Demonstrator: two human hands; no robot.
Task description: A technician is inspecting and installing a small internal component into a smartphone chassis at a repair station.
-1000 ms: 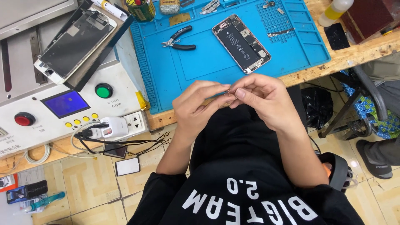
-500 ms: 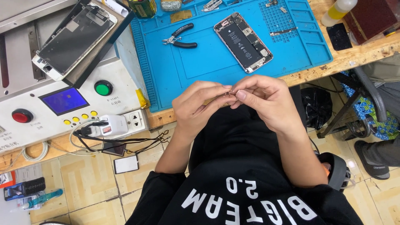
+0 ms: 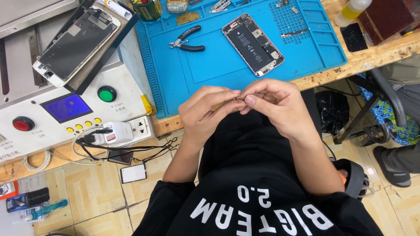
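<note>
I'm pinching a tiny metal part between left hand and right hand, working it near the opened phone.

hands 2 | opened phones 1 | pliers 1 | detached screens 1 | bottles 1

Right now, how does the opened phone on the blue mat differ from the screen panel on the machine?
The phone lies open, its dark battery and boards exposed; the screen panel shows a flat dark back in a white frame. The phone rests on the blue mat; the panel sits on the machine to the left. The phone looks smaller in view. Both lie flat, tilted diagonally, away from both hands.
</note>
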